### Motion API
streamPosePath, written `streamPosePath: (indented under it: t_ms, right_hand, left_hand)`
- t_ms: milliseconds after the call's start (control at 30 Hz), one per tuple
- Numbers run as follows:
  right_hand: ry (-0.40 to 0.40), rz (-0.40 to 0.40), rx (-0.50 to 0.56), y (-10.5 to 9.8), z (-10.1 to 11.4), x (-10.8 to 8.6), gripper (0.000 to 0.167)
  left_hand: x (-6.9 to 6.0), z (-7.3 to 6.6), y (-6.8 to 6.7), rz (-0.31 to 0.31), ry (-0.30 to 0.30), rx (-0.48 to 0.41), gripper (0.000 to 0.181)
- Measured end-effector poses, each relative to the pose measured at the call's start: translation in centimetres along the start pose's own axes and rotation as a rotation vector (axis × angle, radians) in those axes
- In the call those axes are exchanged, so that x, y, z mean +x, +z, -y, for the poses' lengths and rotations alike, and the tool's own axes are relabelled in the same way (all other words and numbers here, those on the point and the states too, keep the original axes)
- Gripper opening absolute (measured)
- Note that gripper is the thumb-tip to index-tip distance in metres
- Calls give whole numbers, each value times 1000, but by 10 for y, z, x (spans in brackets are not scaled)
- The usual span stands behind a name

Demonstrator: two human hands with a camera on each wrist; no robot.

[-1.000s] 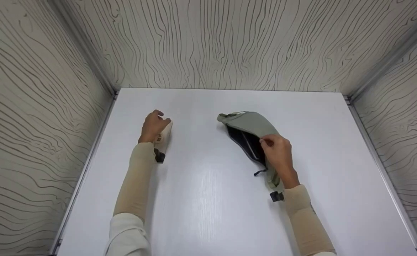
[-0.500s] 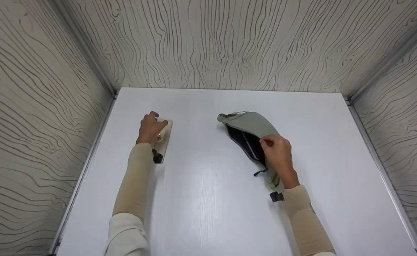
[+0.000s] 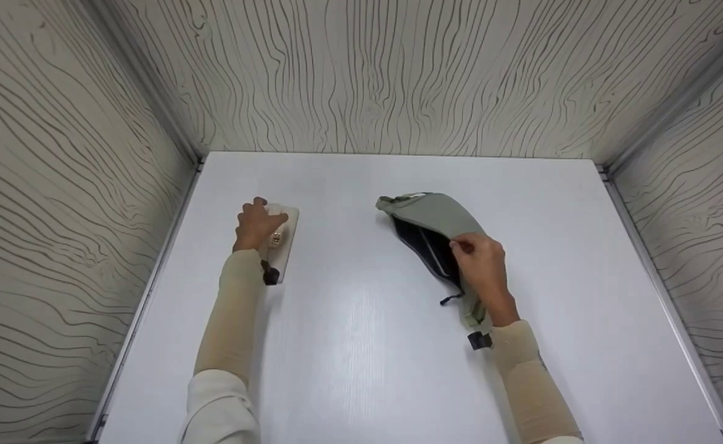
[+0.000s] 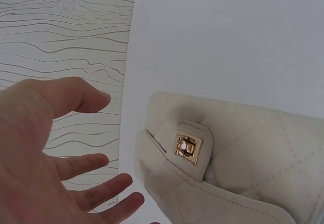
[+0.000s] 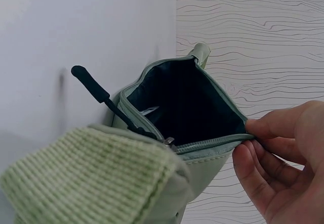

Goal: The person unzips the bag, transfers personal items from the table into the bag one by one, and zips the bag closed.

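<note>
A cream quilted wallet point(image 3: 290, 231) with a gold clasp point(image 4: 186, 147) lies flat toward the table's left side. Over its left part is my left hand point(image 3: 255, 227), fingers spread and loosely bent, holding nothing. In the left wrist view, the thumb and fingers appear apart from the wallet point(image 4: 253, 148). My right hand point(image 3: 483, 264) pinches the rim of a sage-green waist bag point(image 3: 438, 213) between thumb and fingers. The bag's zipper is undone, and its dark inside point(image 5: 187, 102) gapes. A black zipper pull point(image 5: 92, 84) sticks out beside the mouth. Something small and pale shows inside, too dim to identify.
The white table point(image 3: 349, 345) has walls with a wood-grain pattern point(image 3: 374, 74) at the back and both sides. A green checked strap point(image 5: 96, 178) hangs off the bag's near end. Small black cameras sit at both wrists.
My left hand has shifted left and slightly nearer, its fingers spreading and uncovering more of the wallet. The right hand and the waist bag have stayed put.
</note>
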State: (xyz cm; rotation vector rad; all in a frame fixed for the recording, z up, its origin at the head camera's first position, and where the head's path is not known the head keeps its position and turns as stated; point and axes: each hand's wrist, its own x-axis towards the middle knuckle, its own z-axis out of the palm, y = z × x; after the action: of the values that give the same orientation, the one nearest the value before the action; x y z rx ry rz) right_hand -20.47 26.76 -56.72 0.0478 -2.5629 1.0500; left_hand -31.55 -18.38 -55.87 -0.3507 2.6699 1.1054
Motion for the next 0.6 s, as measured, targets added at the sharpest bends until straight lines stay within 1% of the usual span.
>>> streamPosePath:
  t_ms: [133, 333, 467, 600]
  right_hand:
    - [-4, 1, -1, 1, -1, 1, 10]
    - [4, 10, -7, 1, -2, 0, 10]
    - [-2, 9, -3, 1, -2, 0, 10]
    - [-8, 8, -3, 1, -1, 1, 10]
  left_hand:
    - [-2, 3, 1, 9, -11, -5, 86]
    - [-3, 9, 3, 29, -29, 11, 92]
    - [-4, 10, 3, 54, -53, 4, 97]
    - [-5, 14, 3, 67, -76, -10, 99]
